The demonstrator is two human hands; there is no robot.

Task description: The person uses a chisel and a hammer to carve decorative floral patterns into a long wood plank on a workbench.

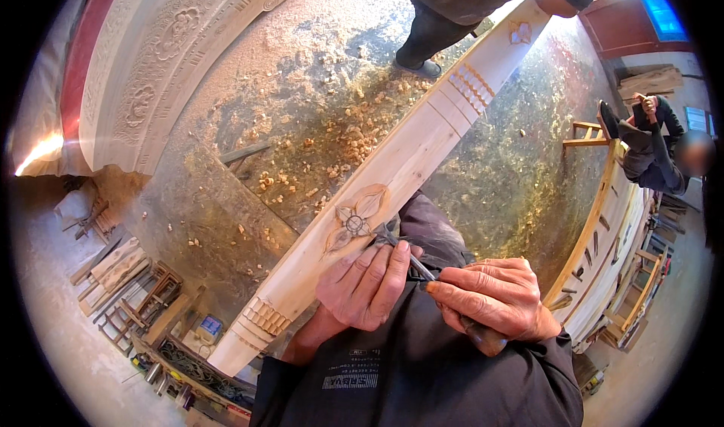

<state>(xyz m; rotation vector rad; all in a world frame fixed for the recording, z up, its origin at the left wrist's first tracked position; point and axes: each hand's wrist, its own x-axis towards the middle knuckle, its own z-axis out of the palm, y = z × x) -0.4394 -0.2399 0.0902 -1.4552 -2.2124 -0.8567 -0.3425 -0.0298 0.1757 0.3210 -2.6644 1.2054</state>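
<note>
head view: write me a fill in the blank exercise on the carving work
Of the right hand and left hand, the ____ has its grip nearer the cutting tip of the chisel.
That tip is beside a carved, petalled ____ on the pale plank.
Curled wood ____ lie on the floor.

Missing words: left hand; flower; shavings.

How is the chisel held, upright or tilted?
Tilted: the chisel slants from the right hand, past the left hand's curled fingers, toward the carved flower. Whether its tip touches wood, I cannot tell.
</note>
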